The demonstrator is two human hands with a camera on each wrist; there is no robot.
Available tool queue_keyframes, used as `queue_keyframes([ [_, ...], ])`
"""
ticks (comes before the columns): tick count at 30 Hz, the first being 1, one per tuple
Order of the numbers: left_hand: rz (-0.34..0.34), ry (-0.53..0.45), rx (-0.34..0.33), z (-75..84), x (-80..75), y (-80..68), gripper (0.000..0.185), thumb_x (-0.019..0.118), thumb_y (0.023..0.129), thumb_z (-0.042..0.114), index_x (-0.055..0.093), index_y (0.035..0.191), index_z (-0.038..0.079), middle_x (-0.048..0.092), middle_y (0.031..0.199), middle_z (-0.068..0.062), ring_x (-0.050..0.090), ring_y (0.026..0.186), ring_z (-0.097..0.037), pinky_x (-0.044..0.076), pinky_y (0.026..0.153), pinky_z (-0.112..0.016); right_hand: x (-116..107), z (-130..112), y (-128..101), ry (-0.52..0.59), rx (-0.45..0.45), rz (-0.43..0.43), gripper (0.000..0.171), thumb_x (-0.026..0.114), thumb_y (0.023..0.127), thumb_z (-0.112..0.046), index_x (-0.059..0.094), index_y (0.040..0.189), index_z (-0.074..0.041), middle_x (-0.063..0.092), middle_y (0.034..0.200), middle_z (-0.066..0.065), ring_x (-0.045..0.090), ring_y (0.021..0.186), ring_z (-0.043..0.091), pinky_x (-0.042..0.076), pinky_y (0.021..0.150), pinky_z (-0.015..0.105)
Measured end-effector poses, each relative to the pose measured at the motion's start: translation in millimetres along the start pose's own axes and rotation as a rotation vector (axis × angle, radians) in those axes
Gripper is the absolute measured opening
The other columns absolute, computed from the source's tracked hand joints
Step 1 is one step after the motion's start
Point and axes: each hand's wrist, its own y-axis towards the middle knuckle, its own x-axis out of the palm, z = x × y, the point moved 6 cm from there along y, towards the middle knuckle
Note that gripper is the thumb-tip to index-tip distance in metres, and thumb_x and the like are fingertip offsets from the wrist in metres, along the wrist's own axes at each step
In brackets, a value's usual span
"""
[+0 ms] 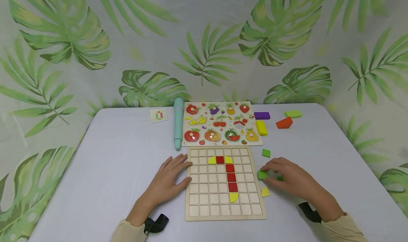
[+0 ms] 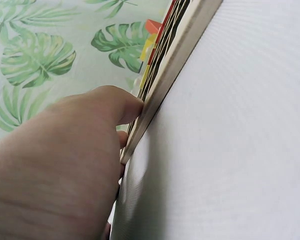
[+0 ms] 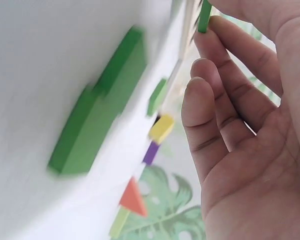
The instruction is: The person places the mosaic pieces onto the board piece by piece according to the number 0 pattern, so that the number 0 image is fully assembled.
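a square wooden grid board (image 1: 223, 213) lies flat on the white table (image 1: 111, 171), near its front edge, between the two hands. the left hand (image 1: 170, 180) rests flat, with its fingers extended and apart, at the left edge of the grid board; the left wrist view shows the thumb pressed against that edge. the right hand (image 1: 291, 178) is on the table just beside the right edge of the grid board, and its curled fingertips pinch a small green square tile (image 1: 262, 175); in the right wrist view this tile (image 3: 205, 16) sits edge-on between the fingertips. within the grid board, red square tiles (image 1: 230, 173) form a vertical column with one more at the top, flanked by yellow quarter-round tiles (image 1: 211, 160); another yellow piece closes the column at the bottom. a loose yellow quarter-round tile (image 1: 265, 191) lies on the table below the right hand, and a second green square tile (image 1: 266, 153) lies above it. behind the grid board sits a wooden fruit peg puzzle (image 1: 220, 123), with a teal pen-shaped device (image 1: 178, 121) along its left side and a small pattern card (image 1: 158, 115) further left. purple (image 1: 262, 115), yellow (image 1: 261, 127), orange (image 1: 284, 122) and light green (image 1: 293, 113) blocks lie to the right of the fruit puzzle.
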Motion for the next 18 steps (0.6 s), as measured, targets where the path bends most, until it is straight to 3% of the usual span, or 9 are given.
queue_keyframes([
  [10, -0.016, -0.01, -0.002, -2.3, 1.4, 0.4, 0.047, 0.069, 0.098, 0.036, 0.062, 0.142, 0.019, 0.047, 0.16, -0.006, 0.037, 0.152, -0.024, 0.019, 0.13, -0.047, 10.5, -41.3, 10.5, 0.075, -0.062, -0.059, 0.029, 0.083, 0.088, -0.03, 0.073, 0.115, -0.036, 0.064, 0.115, -0.023, 0.06, 0.112, 0.007, 0.06, 0.095, 0.037],
  [18, -0.014, -0.013, 0.003, -1.6, 0.4, 0.3, 0.047, 0.069, 0.098, 0.036, 0.062, 0.141, 0.019, 0.047, 0.16, -0.006, 0.037, 0.152, -0.024, 0.019, 0.13, -0.047, 20.5, -75.3, 14.3, 0.081, -0.196, -0.036, 0.028, 0.083, 0.088, -0.033, 0.075, 0.115, -0.03, 0.065, 0.116, -0.02, 0.06, 0.113, 0.006, 0.06, 0.095, 0.033],
])
